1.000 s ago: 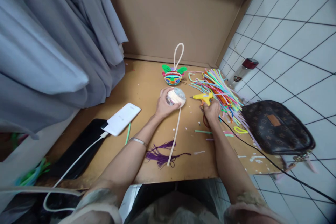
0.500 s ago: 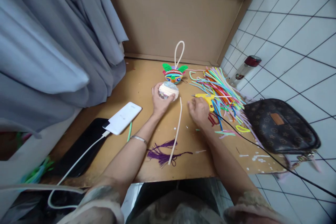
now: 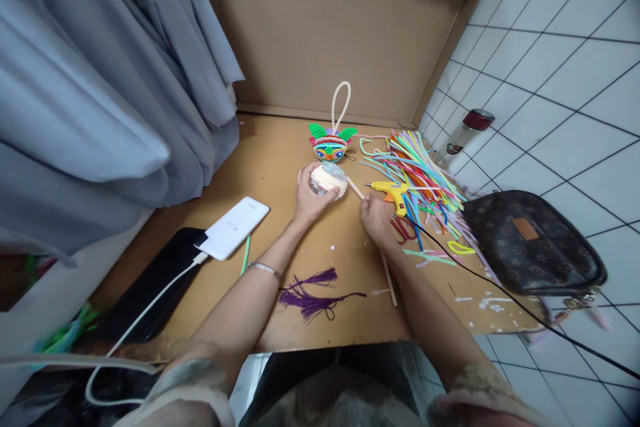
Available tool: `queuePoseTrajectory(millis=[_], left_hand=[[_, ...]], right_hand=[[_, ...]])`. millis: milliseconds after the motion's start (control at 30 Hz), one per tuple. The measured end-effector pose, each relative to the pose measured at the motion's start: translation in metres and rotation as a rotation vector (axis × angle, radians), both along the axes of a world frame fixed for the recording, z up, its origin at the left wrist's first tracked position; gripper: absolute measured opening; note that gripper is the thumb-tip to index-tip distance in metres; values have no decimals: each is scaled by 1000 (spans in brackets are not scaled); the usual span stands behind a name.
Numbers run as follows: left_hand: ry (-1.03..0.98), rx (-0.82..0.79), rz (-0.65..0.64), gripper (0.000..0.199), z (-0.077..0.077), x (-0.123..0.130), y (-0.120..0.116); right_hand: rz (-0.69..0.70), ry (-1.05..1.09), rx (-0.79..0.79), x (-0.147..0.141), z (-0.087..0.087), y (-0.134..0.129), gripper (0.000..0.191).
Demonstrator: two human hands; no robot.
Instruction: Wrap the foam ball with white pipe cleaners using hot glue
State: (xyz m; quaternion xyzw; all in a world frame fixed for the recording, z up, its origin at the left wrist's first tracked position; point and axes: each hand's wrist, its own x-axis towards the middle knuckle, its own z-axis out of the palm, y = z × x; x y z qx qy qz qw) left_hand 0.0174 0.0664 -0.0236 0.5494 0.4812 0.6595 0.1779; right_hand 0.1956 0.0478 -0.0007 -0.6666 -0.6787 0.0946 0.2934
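Note:
A round piece wrapped in cream strips [image 3: 329,179] is gripped by my left hand [image 3: 312,199] near the middle of the table. My right hand [image 3: 376,217] is closed on a long cream stick [image 3: 389,280], whose upper end points toward the round piece without clearly touching it. Just beyond my left hand stands a colourful animal-head ornament [image 3: 331,145] with green ears and a cream loop. The yellow glue gun [image 3: 393,192] lies right beside my right hand. Purple tassels [image 3: 313,297] rest near the front edge, between my forearms.
Coloured pipe cleaners [image 3: 425,167] are heaped at the right, by a brown handbag [image 3: 537,243] and a red-capped bottle [image 3: 467,133]. A black cable crosses there. A white power bank [image 3: 235,227] and a black device [image 3: 155,287] lie left. Cardboard [image 3: 325,33] stands behind.
My right hand has taken hold of the cream stick that lay on the table and shifted it right, tilting it. My left hand and the round piece have moved slightly right and nearer.

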Motion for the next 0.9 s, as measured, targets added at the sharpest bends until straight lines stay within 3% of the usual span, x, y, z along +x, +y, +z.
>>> queuePoseTrajectory(millis=[167, 367, 500, 733, 900], left_hand=[[21, -48, -131, 69, -1, 0, -1], [71, -98, -238, 69, 5, 1, -8], [60, -138, -331, 70, 7, 2, -10], [59, -147, -425, 72, 9, 1, -10], [133, -91, -424, 69, 7, 3, -10]], right_hand=[[110, 701, 116, 22, -5, 17, 23], [256, 1076, 19, 18, 4, 17, 27], [323, 1089, 150, 17, 16, 12, 31], [228, 881, 456, 8, 39, -13, 30], [271, 748, 483, 5, 41, -24, 32]])
